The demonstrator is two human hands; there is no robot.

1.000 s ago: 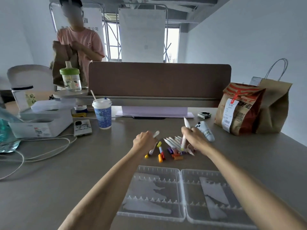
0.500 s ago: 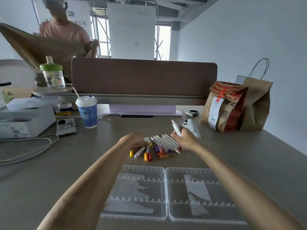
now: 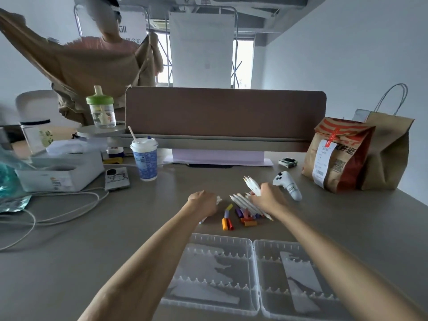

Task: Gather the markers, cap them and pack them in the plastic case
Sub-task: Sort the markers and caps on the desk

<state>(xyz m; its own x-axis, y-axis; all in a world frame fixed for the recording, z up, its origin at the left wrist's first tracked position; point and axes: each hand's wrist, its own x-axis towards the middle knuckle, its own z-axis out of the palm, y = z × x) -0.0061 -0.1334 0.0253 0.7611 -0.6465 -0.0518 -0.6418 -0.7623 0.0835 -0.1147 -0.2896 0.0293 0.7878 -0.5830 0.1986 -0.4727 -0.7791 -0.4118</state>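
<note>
Several white markers (image 3: 243, 201) lie side by side on the table, with loose coloured caps (image 3: 238, 215) in orange, red, purple, yellow and blue scattered beside them. My right hand (image 3: 266, 198) grips a small bunch of white markers (image 3: 251, 184) that stick up and away from me. My left hand (image 3: 203, 202) is curled over a white marker (image 3: 218, 200) whose ends show at either side of the fist. The clear plastic case (image 3: 254, 274) lies open flat near me, both halves bare apart from paper inserts.
A white controller (image 3: 288, 185) lies just right of my right hand. Paper bags (image 3: 338, 156) stand at the far right. A blue paper cup (image 3: 145, 158), a phone (image 3: 115, 178), a white box and cables are at the left. A person holds brown cloth behind the desk divider.
My right hand has gone from holding one marker upright to gripping a bunch over the pile. My left hand dropped to the table over a marker.
</note>
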